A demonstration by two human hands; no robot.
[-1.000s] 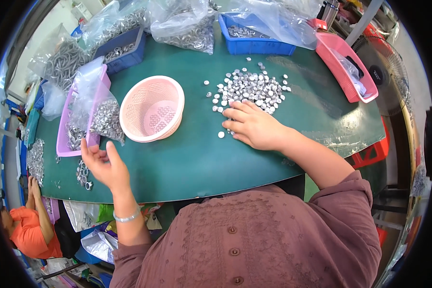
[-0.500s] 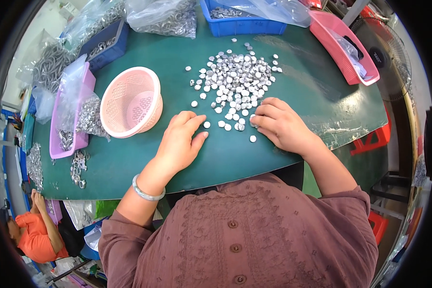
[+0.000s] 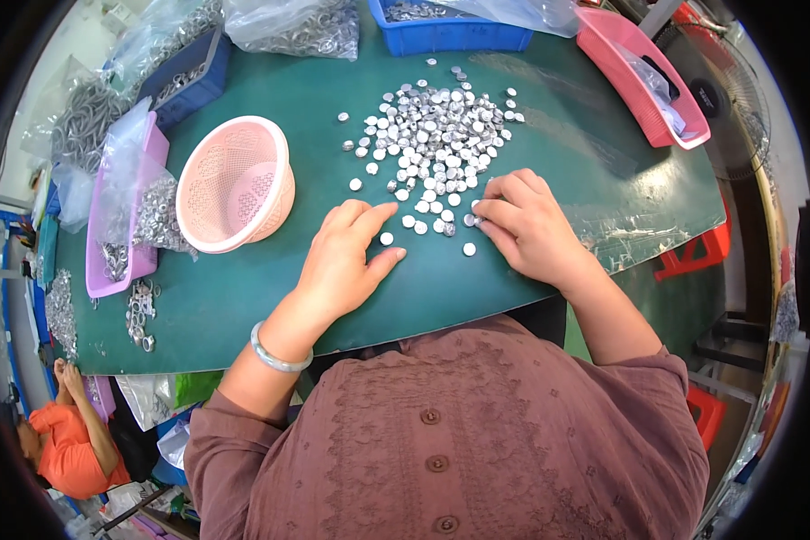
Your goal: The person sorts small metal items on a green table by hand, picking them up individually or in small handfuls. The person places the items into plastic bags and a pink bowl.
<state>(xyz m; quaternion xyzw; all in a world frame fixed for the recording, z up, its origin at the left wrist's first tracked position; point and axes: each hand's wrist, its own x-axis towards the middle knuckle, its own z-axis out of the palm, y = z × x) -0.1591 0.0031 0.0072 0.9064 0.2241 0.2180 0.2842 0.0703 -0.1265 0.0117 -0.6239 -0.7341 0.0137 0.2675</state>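
Observation:
A heap of small round silver-white discs [image 3: 441, 135] is spread over the green table [image 3: 333, 94] in front of me, with several loose ones at its near edge. My left hand [image 3: 342, 256] rests on the table left of these, thumb and forefinger apart, holding nothing. Between its fingertips and the heap lies a single disc [image 3: 386, 238]. On the other side, my right hand [image 3: 535, 229] has its fingers bent together, with a disc [image 3: 476, 206] at the fingertips. Another disc [image 3: 469, 249] lies just below that hand.
A pink mesh basket [image 3: 279, 202] stands left of my left hand. Beyond it are a purple basket [image 3: 144, 261] and a blue bin [image 3: 211, 81] of metal parts. Farther back are a blue tray [image 3: 459, 38] and a pink basket [image 3: 634, 99]. Another person [image 3: 72, 450] sits lower left.
My left hand has shifted slightly right and its thumb and forefinger have spread. My right hand has moved slightly up, with a disc now showing at its fingertips. The view has shifted a little.

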